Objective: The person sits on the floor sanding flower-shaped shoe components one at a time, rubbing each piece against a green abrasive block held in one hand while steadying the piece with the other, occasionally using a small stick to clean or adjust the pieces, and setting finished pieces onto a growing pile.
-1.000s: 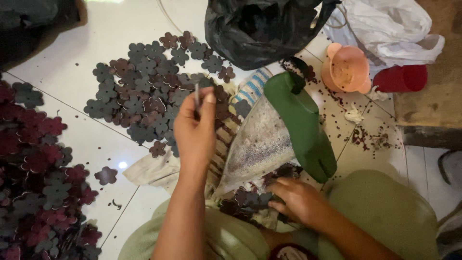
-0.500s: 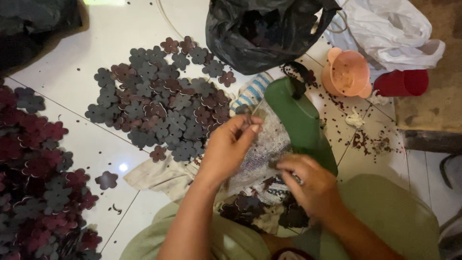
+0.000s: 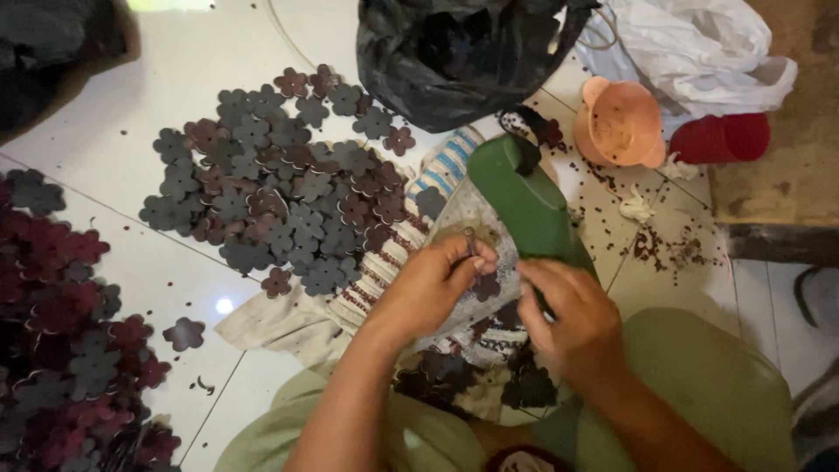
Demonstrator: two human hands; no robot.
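My left hand (image 3: 433, 288) pinches a thin metal tool (image 3: 469, 238) over a grey worn cloth (image 3: 463, 214) on my lap. A dark flower-shaped piece (image 3: 486, 287) sits just under its fingertips. Just to the right, my right hand (image 3: 568, 323) has its fingers curled, against a green block (image 3: 524, 205). Something dark shows under those fingers, and I cannot tell what it is. More dark flower pieces (image 3: 441, 367) lie on the cloth below my hands.
A spread of grey and maroon flower pieces (image 3: 271, 192) covers the white tile floor at left. A darker red heap (image 3: 61, 323) fills the far left. Behind are a black bag (image 3: 454, 52), a white bag (image 3: 699, 44), an orange funnel (image 3: 620, 122) and a red cup (image 3: 721, 137).
My left hand has come down from above the flower pile to the lap cloth. My right hand has risen from the pieces on my lap to meet it.
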